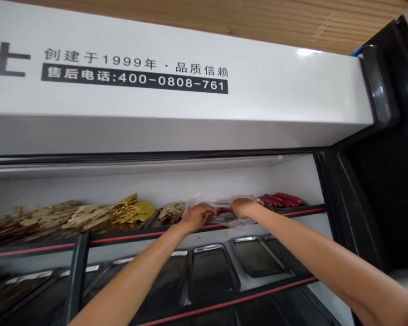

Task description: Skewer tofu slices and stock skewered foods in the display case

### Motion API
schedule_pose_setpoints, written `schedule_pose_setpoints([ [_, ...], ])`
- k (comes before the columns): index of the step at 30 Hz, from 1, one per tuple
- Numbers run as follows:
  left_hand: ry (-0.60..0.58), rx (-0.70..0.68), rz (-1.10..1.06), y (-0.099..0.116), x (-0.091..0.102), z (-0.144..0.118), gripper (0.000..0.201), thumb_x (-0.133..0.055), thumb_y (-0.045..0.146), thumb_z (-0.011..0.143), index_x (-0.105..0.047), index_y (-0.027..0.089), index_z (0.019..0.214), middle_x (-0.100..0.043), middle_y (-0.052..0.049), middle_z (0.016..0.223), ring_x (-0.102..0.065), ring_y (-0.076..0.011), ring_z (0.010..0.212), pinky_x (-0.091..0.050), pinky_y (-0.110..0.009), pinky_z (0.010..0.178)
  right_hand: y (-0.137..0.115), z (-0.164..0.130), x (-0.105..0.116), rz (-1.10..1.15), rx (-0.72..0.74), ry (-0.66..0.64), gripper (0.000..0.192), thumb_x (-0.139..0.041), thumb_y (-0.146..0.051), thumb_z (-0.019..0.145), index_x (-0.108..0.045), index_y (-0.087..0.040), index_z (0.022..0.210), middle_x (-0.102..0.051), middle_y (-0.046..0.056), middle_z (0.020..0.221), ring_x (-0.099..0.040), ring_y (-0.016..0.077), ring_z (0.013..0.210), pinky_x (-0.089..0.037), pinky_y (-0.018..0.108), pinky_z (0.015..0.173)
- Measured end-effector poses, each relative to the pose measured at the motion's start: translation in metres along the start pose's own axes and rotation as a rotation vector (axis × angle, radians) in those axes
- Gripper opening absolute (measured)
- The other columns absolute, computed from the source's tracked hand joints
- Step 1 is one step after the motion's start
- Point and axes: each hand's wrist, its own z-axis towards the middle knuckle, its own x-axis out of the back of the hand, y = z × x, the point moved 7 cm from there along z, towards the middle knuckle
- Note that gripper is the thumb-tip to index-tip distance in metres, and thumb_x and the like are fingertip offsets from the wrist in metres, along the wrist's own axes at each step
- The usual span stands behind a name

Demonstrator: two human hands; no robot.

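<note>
A clear plastic bag (221, 199) with long reddish pieces inside, perhaps sausages, lies crumpled on the upper shelf of a display fridge. My left hand (199, 216) is at the bag's left side, its fingers curled closed on the plastic. On the other side, my right hand (243, 208) bends down onto the bag, closed on it, with its fingertips hidden in the folds. Left of the bag is a bunch of pale sheet-like skewered food (172, 213). Red-wrapped sticks (282, 199) lie just right of it.
Yellow folded skewers (134, 209) and pale skewers (47, 217) fill the shelf's left part. Metal trays (258, 256) stand on the shelf below. A red-striped shelf edge (129, 236) and a dark upright post (76, 271) run in front. The white printed canopy (275, 86) overhangs my hands.
</note>
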Motion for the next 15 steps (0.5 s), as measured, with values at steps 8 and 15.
schedule_pose_setpoints([
  [8, -0.017, -0.062, 0.005, 0.01, -0.009, 0.01, 0.029, -0.043, 0.027, 0.086, -0.063, 0.022, 0.106, -0.067, -0.004, 0.1, -0.056, -0.0144, 0.095, -0.041, -0.026, 0.085, 0.013, 0.023, 0.005, -0.108, -0.154, 0.086, 0.026, -0.058, -0.019, 0.074, -0.067, -0.009, 0.097, -0.063, 0.022, 0.106, -0.057, 0.0307, 0.104, -0.045, 0.042, 0.082],
  [15, 0.102, 0.099, -0.055, 0.007, -0.006, 0.026, 0.029, -0.045, 0.028, 0.083, -0.065, 0.02, 0.102, -0.068, -0.005, 0.099, -0.06, -0.0151, 0.089, -0.044, -0.023, 0.078, 0.008, 0.021, 0.031, -0.061, -0.065, 0.174, 0.035, -0.057, -0.016, 0.074, -0.062, -0.009, 0.109, -0.064, 0.02, 0.107, -0.061, 0.0242, 0.098, -0.047, 0.026, 0.075],
])
